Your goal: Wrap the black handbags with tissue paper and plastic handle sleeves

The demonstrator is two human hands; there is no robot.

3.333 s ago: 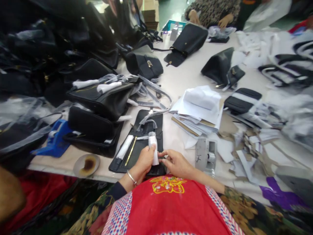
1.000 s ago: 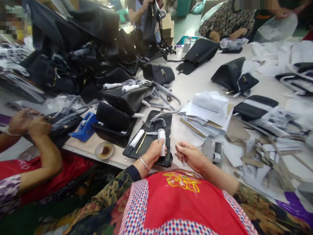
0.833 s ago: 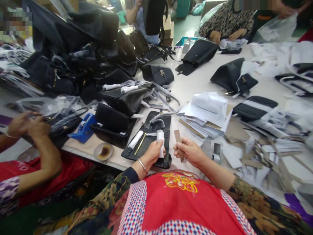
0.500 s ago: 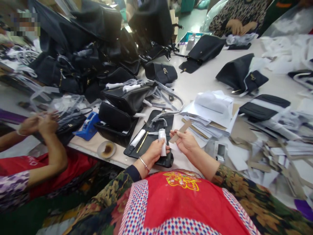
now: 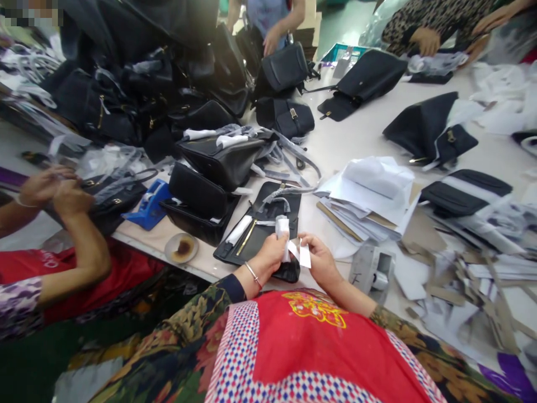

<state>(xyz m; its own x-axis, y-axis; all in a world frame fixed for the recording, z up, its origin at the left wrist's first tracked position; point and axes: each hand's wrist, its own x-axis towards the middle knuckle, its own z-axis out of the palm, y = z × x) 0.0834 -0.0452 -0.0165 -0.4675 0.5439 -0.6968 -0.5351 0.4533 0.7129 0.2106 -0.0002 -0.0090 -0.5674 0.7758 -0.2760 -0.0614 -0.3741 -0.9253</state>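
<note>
My left hand (image 5: 272,253) is closed round a white paper wrapping (image 5: 282,225) over part of a bag's strap. Beneath it lies a black bag (image 5: 255,242) with a gold zip and another white-wrapped piece (image 5: 240,229). My right hand (image 5: 322,262) pinches a white paper strip (image 5: 305,256) just right of the wrapping. The strip's left end reaches my left fingers; whether it sticks there I cannot tell. A plastic-covered strap (image 5: 277,196) curves over the bag's upper part.
Left of the bag stand more black bags (image 5: 197,196), a blue tape dispenser (image 5: 146,206) and a stained dish (image 5: 181,248). To the right are stacked papers (image 5: 369,196), a grey metal holder (image 5: 371,274) and scattered cardboard scraps (image 5: 470,285). A co-worker's hands (image 5: 56,187) are at far left.
My right hand has turned and drawn its strip toward my left hand. The brown cardboard strip that stuck up from it hardly shows now. A person has come into view behind the bags.
</note>
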